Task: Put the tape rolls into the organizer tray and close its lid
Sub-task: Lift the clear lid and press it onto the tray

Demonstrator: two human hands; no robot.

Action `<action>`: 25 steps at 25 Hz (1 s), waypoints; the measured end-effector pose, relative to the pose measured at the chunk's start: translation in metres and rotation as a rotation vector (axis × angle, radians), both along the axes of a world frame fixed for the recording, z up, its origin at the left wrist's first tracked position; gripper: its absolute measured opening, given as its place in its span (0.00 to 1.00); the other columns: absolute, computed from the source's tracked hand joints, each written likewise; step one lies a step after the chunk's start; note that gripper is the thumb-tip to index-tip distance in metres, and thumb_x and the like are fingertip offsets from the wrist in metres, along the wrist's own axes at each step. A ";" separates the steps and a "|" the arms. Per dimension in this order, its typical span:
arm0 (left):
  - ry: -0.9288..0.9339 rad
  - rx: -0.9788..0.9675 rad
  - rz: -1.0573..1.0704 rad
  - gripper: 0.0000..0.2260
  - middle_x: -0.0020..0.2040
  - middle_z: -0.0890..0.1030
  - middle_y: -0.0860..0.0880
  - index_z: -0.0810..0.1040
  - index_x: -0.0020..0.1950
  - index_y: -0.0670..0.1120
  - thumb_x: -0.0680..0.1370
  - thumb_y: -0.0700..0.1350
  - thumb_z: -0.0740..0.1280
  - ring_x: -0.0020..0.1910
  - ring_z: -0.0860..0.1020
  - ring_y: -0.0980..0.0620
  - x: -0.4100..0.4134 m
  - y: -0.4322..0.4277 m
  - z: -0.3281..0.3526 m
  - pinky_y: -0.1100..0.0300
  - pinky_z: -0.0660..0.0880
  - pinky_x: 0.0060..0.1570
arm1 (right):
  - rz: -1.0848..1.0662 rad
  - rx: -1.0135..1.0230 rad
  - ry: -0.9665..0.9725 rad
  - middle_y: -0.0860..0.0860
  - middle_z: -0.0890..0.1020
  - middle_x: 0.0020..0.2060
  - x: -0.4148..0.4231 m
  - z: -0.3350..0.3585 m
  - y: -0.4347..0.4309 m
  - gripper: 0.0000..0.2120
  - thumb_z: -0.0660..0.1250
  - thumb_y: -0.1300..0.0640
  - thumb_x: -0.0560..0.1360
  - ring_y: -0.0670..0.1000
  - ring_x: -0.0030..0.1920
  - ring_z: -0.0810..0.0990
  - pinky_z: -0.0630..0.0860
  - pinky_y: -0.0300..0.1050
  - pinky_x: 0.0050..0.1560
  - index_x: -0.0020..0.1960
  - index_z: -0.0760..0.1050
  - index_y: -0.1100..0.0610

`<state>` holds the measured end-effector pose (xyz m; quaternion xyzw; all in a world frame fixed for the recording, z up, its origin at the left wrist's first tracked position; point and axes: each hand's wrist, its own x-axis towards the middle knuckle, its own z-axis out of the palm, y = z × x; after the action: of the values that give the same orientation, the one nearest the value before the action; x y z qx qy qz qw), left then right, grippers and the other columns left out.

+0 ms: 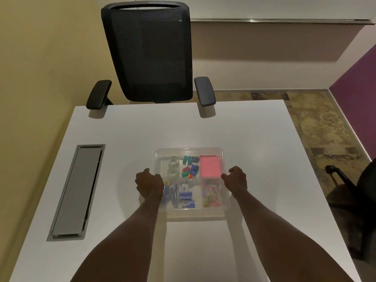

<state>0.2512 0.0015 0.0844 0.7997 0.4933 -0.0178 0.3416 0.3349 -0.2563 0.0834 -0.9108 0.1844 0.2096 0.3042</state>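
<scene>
A clear organizer tray (189, 149) with several compartments sits on the white table (142, 129). Two clear tape rolls (173, 161) (172, 172) lie in its far-left compartment. Other compartments hold coloured clips, a pink note pad (210, 166), paper clips and blue staplers. A transparent lid (193, 213) lies over the tray; whether it is fully seated I cannot tell. My left hand (149, 184) grips the lid's left edge with curled fingers. At the right edge, my right hand (236, 180) grips it the same way.
A grey cable hatch (75, 190) is set into the table on the left. A black mesh office chair (150, 53) stands at the far edge, its armrests over the tabletop. Part of another black chair (358, 196) shows at the right.
</scene>
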 end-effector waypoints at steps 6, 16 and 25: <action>-0.138 0.268 -0.633 0.27 0.80 0.67 0.41 0.65 0.81 0.42 0.81 0.39 0.63 0.80 0.65 0.43 0.051 -0.056 -0.001 0.50 0.61 0.80 | 0.256 -0.111 -0.162 0.59 0.72 0.70 0.021 0.002 0.020 0.27 0.68 0.54 0.79 0.60 0.72 0.71 0.72 0.53 0.68 0.74 0.65 0.61; 0.158 0.206 -1.104 0.34 0.86 0.46 0.44 0.45 0.85 0.41 0.84 0.44 0.61 0.85 0.44 0.46 0.121 -0.115 -0.023 0.47 0.44 0.84 | 0.640 -0.306 -0.137 0.54 0.44 0.84 0.040 -0.032 0.028 0.38 0.57 0.41 0.83 0.54 0.83 0.45 0.48 0.55 0.82 0.84 0.42 0.56; 0.153 0.260 -1.107 0.28 0.86 0.46 0.44 0.44 0.85 0.41 0.88 0.47 0.51 0.85 0.44 0.47 0.104 -0.088 -0.026 0.45 0.45 0.84 | 0.756 -0.438 -0.109 0.54 0.38 0.83 0.036 -0.044 0.019 0.36 0.53 0.43 0.85 0.56 0.83 0.43 0.44 0.62 0.82 0.83 0.38 0.57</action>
<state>0.3548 -0.0868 0.0588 0.9708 0.0225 -0.1910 0.1436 0.3708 -0.2377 0.0396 -0.9669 -0.1382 0.2139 0.0148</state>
